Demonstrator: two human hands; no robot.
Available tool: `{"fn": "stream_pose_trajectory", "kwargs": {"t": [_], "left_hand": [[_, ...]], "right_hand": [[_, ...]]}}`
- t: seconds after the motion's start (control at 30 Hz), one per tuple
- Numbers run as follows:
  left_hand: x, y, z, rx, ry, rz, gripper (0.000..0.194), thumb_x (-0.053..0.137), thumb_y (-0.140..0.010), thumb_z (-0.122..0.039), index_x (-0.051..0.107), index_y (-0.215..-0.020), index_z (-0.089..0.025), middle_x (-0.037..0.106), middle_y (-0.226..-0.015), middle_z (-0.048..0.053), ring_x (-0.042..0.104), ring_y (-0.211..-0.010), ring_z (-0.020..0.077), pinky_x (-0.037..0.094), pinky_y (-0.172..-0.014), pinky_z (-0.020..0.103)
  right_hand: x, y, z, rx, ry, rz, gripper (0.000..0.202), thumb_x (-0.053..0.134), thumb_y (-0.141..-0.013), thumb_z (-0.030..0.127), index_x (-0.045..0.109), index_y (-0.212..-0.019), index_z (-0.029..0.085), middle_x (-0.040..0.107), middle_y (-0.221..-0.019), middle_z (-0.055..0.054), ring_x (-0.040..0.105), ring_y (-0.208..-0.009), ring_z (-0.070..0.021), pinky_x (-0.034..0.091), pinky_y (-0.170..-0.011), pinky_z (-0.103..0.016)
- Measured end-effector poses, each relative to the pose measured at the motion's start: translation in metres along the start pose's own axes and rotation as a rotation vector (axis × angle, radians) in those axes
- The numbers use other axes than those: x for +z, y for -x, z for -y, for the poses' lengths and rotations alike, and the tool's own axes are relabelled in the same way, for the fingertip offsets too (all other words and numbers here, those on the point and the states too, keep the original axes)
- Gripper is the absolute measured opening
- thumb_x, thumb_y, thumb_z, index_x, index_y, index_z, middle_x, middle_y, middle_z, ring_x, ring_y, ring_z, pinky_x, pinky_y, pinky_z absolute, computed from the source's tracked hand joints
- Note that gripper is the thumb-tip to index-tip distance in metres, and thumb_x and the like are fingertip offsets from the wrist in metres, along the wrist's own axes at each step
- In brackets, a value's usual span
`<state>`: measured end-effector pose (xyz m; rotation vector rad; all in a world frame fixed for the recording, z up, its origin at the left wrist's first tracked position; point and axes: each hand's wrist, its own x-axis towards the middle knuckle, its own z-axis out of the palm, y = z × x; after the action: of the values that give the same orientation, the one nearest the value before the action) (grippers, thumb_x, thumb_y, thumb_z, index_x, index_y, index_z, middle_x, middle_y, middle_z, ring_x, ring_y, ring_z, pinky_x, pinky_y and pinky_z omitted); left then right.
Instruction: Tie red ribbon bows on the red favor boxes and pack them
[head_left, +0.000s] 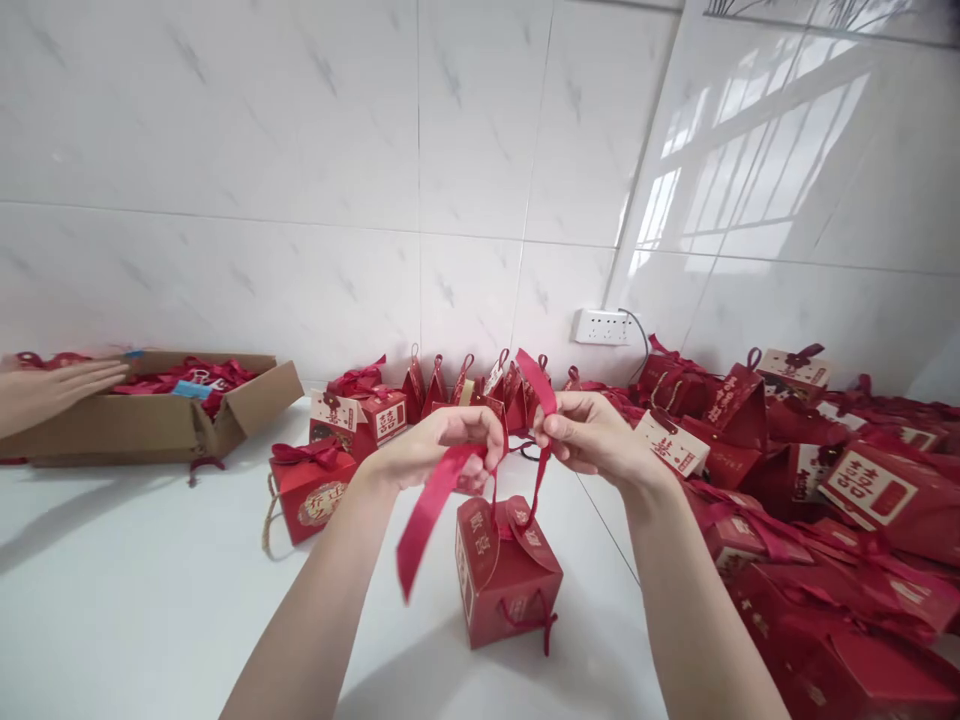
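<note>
Both forearms, left forearm (pixel 319 600) and right forearm (pixel 690 600), were extended inward from the lower edge of the view. Between them, the box (pixel 506 600) was seen upright on the table (pixel 165 620), its top flaps folded over and a thin cord (pixel 550 625) looped at its side.

Grip: the ribbon (pixel 427 515) was held at both ends above the box. One length was pinched between thumb and fingers of the left hand (pixel 442 445), its loose end left hanging outward; the other was pinched by the right hand (pixel 589 430), its end pointed upward. Two strands were led down to the flaps. Whether the strands were crossed there could not be told; no bow was seen on this box.

Step in hand was judged to be tying, at the stage where the ends were kept apart. By the next move, an even hold on both ends was called for, with the strands kept flat and the box not lifted or tipped.

Surroundings: a finished-looking box (pixel 311 495) with a bow was noted to the left, and a pile (pixel 862 600) of red boxes to the right. Farther left, a co-worker's hand (pixel 64 392) was held by a carton (pixel 120 435).
</note>
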<state>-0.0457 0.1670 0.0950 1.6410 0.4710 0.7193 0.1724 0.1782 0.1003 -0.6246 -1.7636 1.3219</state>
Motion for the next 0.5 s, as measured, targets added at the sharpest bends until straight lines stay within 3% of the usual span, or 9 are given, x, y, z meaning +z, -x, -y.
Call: {"fn": "stream_pose_trajectory", "kwargs": {"t": [0.1, 0.2, 0.4, 0.5], "left_hand": [[-0.007, 0.006, -0.001, 0.004, 0.007, 0.06, 0.035, 0.076, -0.066, -0.034, 0.06, -0.093, -0.018, 0.056, -0.08, 0.003, 0.058, -0.069, 0.0138, 0.047, -0.061, 0.027], [-0.012, 0.008, 0.0, 0.014, -0.075, 0.032, 0.025, 0.074, -0.07, -0.035, 0.063, -0.083, -0.017, 0.057, -0.075, 0.003, 0.059, -0.065, 0.0132, 0.047, -0.06, 0.027], [-0.005, 0.002, -0.004, 0.123, -0.092, -0.311, 0.028, 0.072, -0.071, -0.041, 0.06, -0.071, -0.016, 0.052, -0.062, -0.002, 0.042, -0.048, 0.0049, 0.032, -0.043, 0.02], [0.001, 0.0, -0.008, 0.181, 0.028, -0.437, 0.03, 0.079, -0.064, -0.037, 0.06, -0.073, -0.016, 0.051, -0.062, -0.004, 0.044, -0.047, 0.0041, 0.036, -0.045, 0.02]], "right_hand": [[0.006, -0.003, -0.001, -0.024, 0.031, -0.016, 0.033, 0.073, -0.068, 0.046, 0.063, -0.066, 0.014, 0.046, -0.047, 0.005, 0.03, -0.035, -0.0029, 0.018, -0.029, -0.016], [0.009, -0.002, 0.002, -0.036, 0.06, -0.026, 0.035, 0.07, -0.071, 0.048, 0.061, -0.066, 0.015, 0.046, -0.051, 0.005, 0.032, -0.035, -0.0027, 0.019, -0.029, -0.017], [0.008, 0.003, 0.008, -0.101, 0.15, -0.101, 0.035, 0.067, -0.074, 0.049, 0.06, -0.069, 0.016, 0.043, -0.058, 0.005, 0.032, -0.036, -0.0023, 0.022, -0.033, -0.019], [0.012, 0.003, 0.01, -0.092, 0.135, -0.152, 0.033, 0.073, -0.068, 0.046, 0.057, -0.069, 0.017, 0.042, -0.056, 0.006, 0.03, -0.038, -0.0026, 0.02, -0.033, -0.019]]}}
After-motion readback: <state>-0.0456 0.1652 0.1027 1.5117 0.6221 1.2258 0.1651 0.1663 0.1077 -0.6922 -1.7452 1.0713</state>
